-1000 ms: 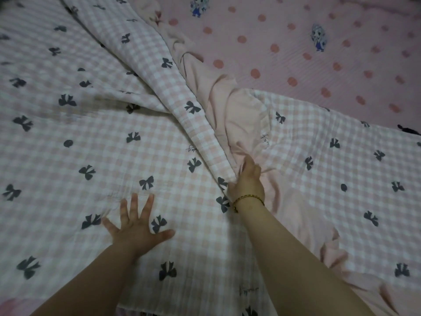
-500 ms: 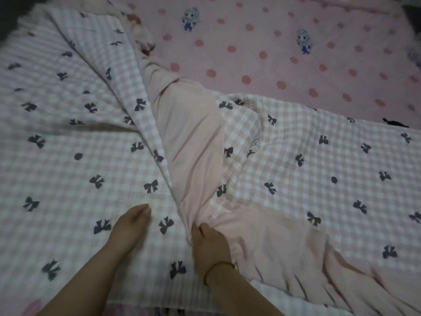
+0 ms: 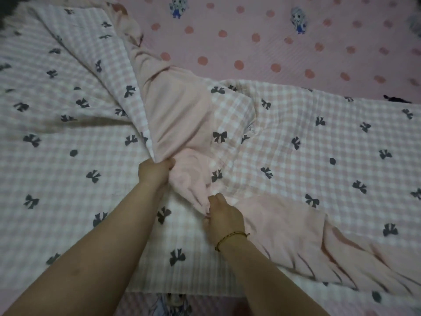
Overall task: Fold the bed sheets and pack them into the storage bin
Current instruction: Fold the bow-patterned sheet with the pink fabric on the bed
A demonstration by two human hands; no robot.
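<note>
Two hands hold the pink-and-white gingham bed sheet with black bows [image 3: 68, 183], spread from nine to four o'clock. The left hand [image 3: 156, 173] clenches its raised fold; the right hand [image 3: 224, 216], at five o'clock, pinches the plain pink lining [image 3: 180, 119]. It looks light and limp, so it is probably best gripped at the edges.

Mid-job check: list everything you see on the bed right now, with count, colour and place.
checked sheet: one, pink-and-white check with dark bows, spread across most of the view, bunched in the middle
plain underside: one, pale pink, apparently the checked sheet's turned-up reverse, centre to lower right
dotted sheet: one, pink with red dots, flat beneath, top of view
dark object: one, black, right side at the checked sheet's far edge; too small to identify
storage bin: none in view
bracelet: one, yellowish cord, right wrist
left grip: one, bare hand, holds the gathered fold at centre
right grip: one, bare hand, pinches the pale pink cloth, lower centre
</note>
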